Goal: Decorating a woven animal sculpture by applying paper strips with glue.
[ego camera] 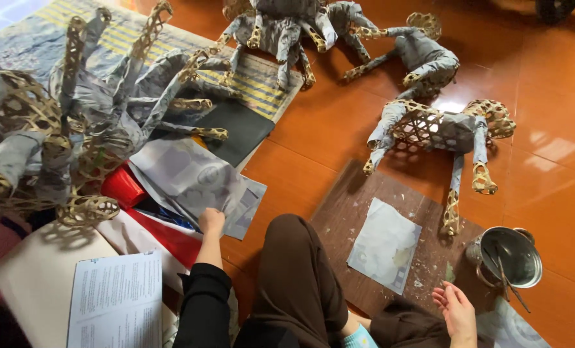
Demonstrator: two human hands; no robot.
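From the head camera, your left hand is pinched shut on the edge of a grey sheet of paper that lies on the stack of papers to your left, just below the papered woven frames. Your fingers are closed on that sheet's near edge; the sheet is partly lifted, its far side resting against the frames. I judge the step to be drawing one sheet free. To do it well, peel from the corner slowly so that the lower sheets and the red folder beneath stay put, and keep the paper low so it does not snag a bamboo leg.

Your right hand rests open, palm up, fingers apart and holding nothing, at the near edge of the brown board. A pasted grey sheet lies flat on that board, and a metal pot with a tool in it stands just beside. Another woven figure lies past the board.
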